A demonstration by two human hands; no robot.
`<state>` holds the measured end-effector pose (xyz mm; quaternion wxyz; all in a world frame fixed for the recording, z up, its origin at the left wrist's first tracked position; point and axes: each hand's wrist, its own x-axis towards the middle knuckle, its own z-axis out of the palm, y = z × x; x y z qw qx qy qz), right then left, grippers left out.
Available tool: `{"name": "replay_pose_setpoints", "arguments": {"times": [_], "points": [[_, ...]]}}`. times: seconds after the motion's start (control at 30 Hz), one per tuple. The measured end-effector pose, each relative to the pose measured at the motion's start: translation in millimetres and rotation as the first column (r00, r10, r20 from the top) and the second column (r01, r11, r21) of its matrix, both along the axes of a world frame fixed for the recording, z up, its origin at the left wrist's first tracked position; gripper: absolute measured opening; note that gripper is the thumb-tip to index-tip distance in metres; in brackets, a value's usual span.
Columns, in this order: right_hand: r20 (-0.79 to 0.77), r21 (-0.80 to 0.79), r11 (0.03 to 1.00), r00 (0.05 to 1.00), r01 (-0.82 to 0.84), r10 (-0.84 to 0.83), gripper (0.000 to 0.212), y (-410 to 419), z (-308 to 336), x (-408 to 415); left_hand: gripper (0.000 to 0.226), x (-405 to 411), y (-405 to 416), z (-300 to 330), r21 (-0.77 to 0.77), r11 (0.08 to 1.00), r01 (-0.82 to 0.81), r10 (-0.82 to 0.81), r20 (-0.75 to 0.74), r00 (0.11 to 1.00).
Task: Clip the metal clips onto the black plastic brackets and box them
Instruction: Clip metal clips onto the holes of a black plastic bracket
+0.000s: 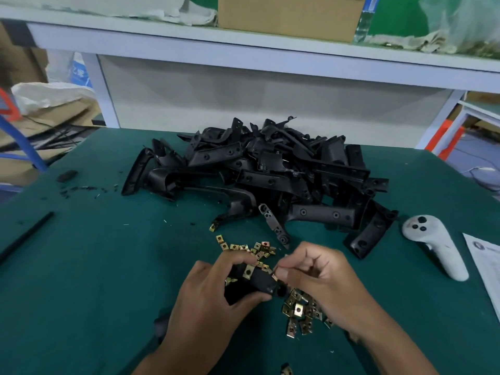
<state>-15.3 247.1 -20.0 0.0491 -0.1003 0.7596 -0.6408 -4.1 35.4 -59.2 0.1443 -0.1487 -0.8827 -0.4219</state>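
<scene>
My left hand [208, 296] grips a black plastic bracket [259, 282] low in the middle of the green table. A brass metal clip [247, 272] sits clipped on the bracket's upper face. My right hand [322, 277] pinches another clip [275, 275] at the bracket's right end, thumb and fingertips curled on it. Several loose brass clips [299, 309] lie under my right hand, and more clips [254, 249] are scattered just beyond my hands. A big heap of black brackets [270, 169] covers the table's middle. No box for finished parts is in view.
A white handheld controller [435, 244] lies at the right, with a sheet of paper [484, 266] beside it. A thin black strip [27, 236] lies at the left edge, small black scraps [81, 189] beyond it. A white shelf [243, 50] with a cardboard box [289, 14] stands behind.
</scene>
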Motion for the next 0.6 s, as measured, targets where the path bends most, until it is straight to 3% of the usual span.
{"name": "replay_pose_setpoints", "arguments": {"times": [0.23, 0.37, 0.6], "points": [[-0.127, 0.16, 0.987, 0.992, 0.006, 0.014, 0.016, 1, 1, 3, 0.043, 0, 3, 8, -0.016, 0.999, -0.031, 0.029, -0.129, 0.991], [-0.183, 0.129, 0.991, 0.983, 0.037, -0.013, 0.011, -6, -2, 3, 0.045, 1, 2, 8, 0.032, 0.998, -0.06, 0.063, -0.105, 0.992], [-0.224, 0.117, 0.993, 0.975, 0.022, 0.005, 0.021, -14, -11, 6, 0.042, 0, -1, 5, 0.173, 0.979, -0.107, 0.121, -0.071, 0.99]]}}
